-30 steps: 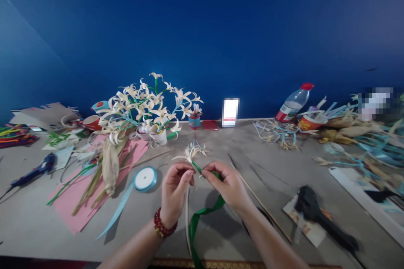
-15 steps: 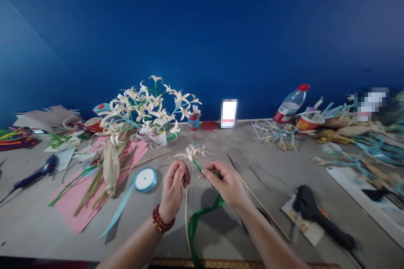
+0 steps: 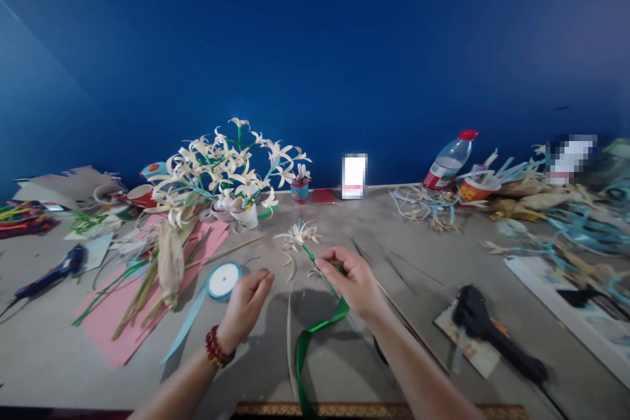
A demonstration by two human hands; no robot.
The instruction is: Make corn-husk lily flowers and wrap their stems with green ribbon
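Observation:
My right hand [image 3: 347,282] pinches the green-wrapped stem of a pale flower [image 3: 301,234], whose curled petals look like dried husk. The flower points away from me above the table. From beneath that hand a green ribbon [image 3: 315,327] loops down to the front edge. My left hand [image 3: 249,302] is closed, its fingers curled in, beside a spool of light blue ribbon [image 3: 224,281]. It partly overlaps the spool in view; whether it touches it, or holds anything small, I cannot tell. A pale strip [image 3: 290,341] lies between my hands.
Behind stand potted husk flowers [image 3: 231,167]. Pink paper [image 3: 111,328] with husks and stems lies left, near a blue glue gun [image 3: 52,275]. On the right are a black glue gun [image 3: 492,331], a tilted bottle [image 3: 450,161] and a red cup [image 3: 477,190].
My left hand has moved away from the flower, left and toward me, to beside the blue spool. My right hand keeps its pinch on the stem.

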